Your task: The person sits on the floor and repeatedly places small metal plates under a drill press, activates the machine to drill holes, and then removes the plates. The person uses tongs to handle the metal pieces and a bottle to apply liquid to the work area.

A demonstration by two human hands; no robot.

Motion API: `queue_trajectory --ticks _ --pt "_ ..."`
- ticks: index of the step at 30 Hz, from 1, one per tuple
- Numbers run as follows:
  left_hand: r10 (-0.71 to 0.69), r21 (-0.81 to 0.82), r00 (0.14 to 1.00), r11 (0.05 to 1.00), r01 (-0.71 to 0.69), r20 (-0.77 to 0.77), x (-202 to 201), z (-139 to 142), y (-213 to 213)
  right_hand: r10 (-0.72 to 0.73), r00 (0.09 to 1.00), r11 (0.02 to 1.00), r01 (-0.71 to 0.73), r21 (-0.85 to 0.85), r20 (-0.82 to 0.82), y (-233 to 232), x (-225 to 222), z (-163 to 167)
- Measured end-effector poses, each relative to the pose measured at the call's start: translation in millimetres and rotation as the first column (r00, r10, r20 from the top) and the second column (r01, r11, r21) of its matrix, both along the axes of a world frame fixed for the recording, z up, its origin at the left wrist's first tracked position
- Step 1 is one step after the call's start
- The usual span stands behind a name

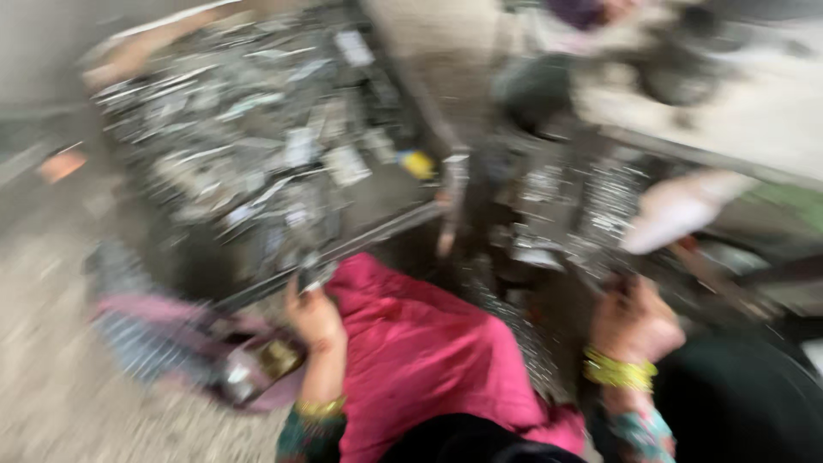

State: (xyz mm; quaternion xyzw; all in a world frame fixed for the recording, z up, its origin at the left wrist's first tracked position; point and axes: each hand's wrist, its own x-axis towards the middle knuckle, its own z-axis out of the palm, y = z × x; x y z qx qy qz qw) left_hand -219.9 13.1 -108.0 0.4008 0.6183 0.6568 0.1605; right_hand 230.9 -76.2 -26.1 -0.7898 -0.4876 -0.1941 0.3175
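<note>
frame is heavily motion-blurred, so fine detail is limited

left hand (314, 315) is raised over the pink cloth (420, 360) on the lap, wrist bent back, gold bangle (321, 408) on the forearm. fingers (302, 296) are curled narrow round a small dark metal piece (310, 273). the piece sits at the fingertips and sticks out above them, not down in the palm. its long axis looks roughly upright in the picture, tilted a little to the right, top end pointing away from the person toward the tray; blur makes the exact shape unreadable

right hand (633, 324) is up at the right side, yellow-gold bangles (619, 371) on the wrist, fingers folded in toward the palm. something dark shows just above the knuckles, but i cannot tell whether it is gripped or merely behind the hand, so grip state on that side is unclear

big shallow tray (390, 225) ahead of the left hand is heaped with small grey metal parts (249, 137), with a yellow bit (417, 165) near its right edge. a second heap of shiny metal parts (591, 206) lies ahead of the right hand, well apart from the first heap

a purple basket (184, 339) sits on the floor just left of the left hand, with a brownish item (279, 357) in it. a pale blurred object (677, 219) is above the right hand. another person's arm (150, 47) reaches along the far edge of the tray, top left
</note>
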Motion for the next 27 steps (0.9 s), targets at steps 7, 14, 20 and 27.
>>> queue_trajectory --ticks 7,14,20,27 --pt "-0.278 0.095 0.960 0.955 0.280 -0.030 91 68 40 0.072 0.997 0.993 -0.071 0.095 -0.013 3 4 17" --pt "-0.172 0.035 0.853 0.975 0.217 -0.493 188 184 218 0.076 0.996 0.988 -0.081 0.128 0.045 3 -3 17" --pt "-0.444 -0.618 0.665 0.785 -0.034 -0.601 220 186 323 0.079 0.995 0.981 -0.089 0.172 0.066 11 -7 23" --pt "-0.495 -0.627 0.481 0.762 -0.159 -0.724 228 151 358 0.095 0.995 0.973 -0.092 0.210 -0.004 19 -1 3"
